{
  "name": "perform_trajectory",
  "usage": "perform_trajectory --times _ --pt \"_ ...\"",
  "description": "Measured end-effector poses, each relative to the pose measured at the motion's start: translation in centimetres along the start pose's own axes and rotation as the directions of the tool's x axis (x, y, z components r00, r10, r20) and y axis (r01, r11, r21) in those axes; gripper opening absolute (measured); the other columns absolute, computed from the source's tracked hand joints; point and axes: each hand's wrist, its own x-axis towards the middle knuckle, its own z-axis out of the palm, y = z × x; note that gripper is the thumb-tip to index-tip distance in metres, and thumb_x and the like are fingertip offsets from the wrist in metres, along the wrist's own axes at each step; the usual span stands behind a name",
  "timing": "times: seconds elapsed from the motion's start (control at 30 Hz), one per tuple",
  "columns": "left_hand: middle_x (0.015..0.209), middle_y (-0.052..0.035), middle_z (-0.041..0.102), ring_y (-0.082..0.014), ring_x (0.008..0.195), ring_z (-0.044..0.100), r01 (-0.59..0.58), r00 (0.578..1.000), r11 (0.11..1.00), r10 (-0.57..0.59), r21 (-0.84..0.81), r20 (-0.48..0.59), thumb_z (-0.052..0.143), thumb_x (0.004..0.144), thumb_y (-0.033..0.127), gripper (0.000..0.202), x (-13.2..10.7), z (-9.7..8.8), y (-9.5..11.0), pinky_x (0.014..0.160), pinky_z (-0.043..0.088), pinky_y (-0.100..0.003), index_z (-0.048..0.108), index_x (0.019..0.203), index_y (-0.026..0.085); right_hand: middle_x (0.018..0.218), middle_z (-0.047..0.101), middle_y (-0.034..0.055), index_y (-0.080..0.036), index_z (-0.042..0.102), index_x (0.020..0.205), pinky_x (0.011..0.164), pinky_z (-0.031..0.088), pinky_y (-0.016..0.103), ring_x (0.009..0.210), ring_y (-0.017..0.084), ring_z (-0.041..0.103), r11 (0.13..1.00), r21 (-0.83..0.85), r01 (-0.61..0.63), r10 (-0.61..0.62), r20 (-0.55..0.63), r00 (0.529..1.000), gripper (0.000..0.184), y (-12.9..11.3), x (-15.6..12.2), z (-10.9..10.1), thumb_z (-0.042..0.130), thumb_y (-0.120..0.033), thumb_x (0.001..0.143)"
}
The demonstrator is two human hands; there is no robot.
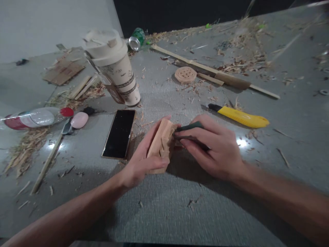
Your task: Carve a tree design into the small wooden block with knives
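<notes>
A pale wood block (162, 142), partly carved, stands on the grey table near the middle. My left hand (144, 157) is wrapped round its left side and bottom, fingers closed on it. My right hand (213, 145) grips a dark green-handled carving tool (189, 127), whose tip touches the block's right face. Part of the tool is hidden under my fingers.
A black phone (119, 133) lies left of the block, a lidded paper cup (115, 65) behind it. A yellow utility knife (241, 116) lies to the right. Wooden sticks (218, 73), a round perforated disc (185, 74), a plastic bottle (36, 117), a green can (137, 38) and wood shavings are scattered around.
</notes>
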Motion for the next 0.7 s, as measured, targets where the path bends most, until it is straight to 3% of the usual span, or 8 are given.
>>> perform_trajectory --times 0.07,0.17,0.3,0.37,0.5,0.7 --pt "0.179 -0.0056 0.062 -0.0349 0.161 0.064 0.063 0.996 0.997 -0.065 -0.037 -0.059 0.078 0.095 0.017 0.092 -0.2 0.5 0.4 0.137 0.05 -0.054 0.05 0.179 0.042 0.101 0.076 0.0075 -0.021 0.079 0.115 0.075 0.055 0.036 0.09 0.021 0.07 0.996 0.038 0.075 -0.077 0.05 0.996 0.013 -0.4 -0.2 0.5 0.068 -0.017 0.113" --pt "0.176 -0.0034 0.066 -0.0313 0.158 0.065 0.064 0.993 0.994 -0.072 -0.086 -0.094 0.074 0.092 0.013 0.087 -0.3 1.0 1.0 0.137 0.048 -0.047 0.058 0.174 0.039 0.102 0.077 0.0071 -0.021 0.079 0.115 0.079 0.057 0.037 0.09 0.022 0.067 0.987 0.02 0.16 -0.161 0.105 0.981 0.013 -0.5 -0.2 0.7 0.066 -0.018 0.114" --pt "0.166 -0.0033 0.073 -0.0284 0.133 0.077 0.063 0.991 0.994 -0.073 -0.086 -0.114 0.075 0.086 0.015 0.094 -0.2 1.2 1.1 0.118 0.061 -0.043 0.056 0.175 0.04 0.096 0.073 0.005 -0.021 0.078 0.117 0.076 0.053 0.037 0.087 0.021 0.062 0.992 -0.093 0.086 -0.087 -0.005 0.996 0.012 0.5 0.1 0.1 0.069 -0.015 0.114" --pt "0.164 -0.003 0.074 -0.0273 0.127 0.078 0.07 0.991 0.995 -0.077 -0.069 -0.108 0.076 0.086 0.016 0.095 -0.1 1.2 1.1 0.116 0.062 -0.044 0.055 0.176 0.041 0.094 0.07 0.0043 -0.022 0.079 0.117 0.075 0.051 0.037 0.085 0.021 0.061 0.992 -0.114 0.052 -0.055 -0.025 0.998 0.013 0.8 0.2 -0.1 0.069 -0.015 0.114" --pt "0.172 -0.0021 0.069 -0.0286 0.153 0.068 0.03 0.993 0.997 -0.037 -0.067 -0.109 0.075 0.09 0.013 0.087 0.0 1.2 0.9 0.136 0.048 -0.047 0.06 0.171 0.04 0.097 0.073 0.0055 -0.021 0.079 0.117 0.076 0.052 0.038 0.086 0.021 0.064 0.993 -0.085 0.083 -0.082 0.021 0.996 0.013 0.5 0.2 -0.2 0.067 -0.016 0.114" --pt "0.176 -0.0038 0.066 -0.0315 0.155 0.068 0.042 0.991 0.998 -0.047 -0.038 -0.127 0.076 0.089 0.012 0.088 0.1 1.1 0.9 0.13 0.055 -0.047 0.058 0.172 0.039 0.097 0.072 0.0049 -0.021 0.079 0.114 0.075 0.05 0.037 0.086 0.02 0.063 0.991 -0.123 0.058 -0.058 -0.001 0.998 0.013 0.1 0.2 0.1 0.068 -0.015 0.114"
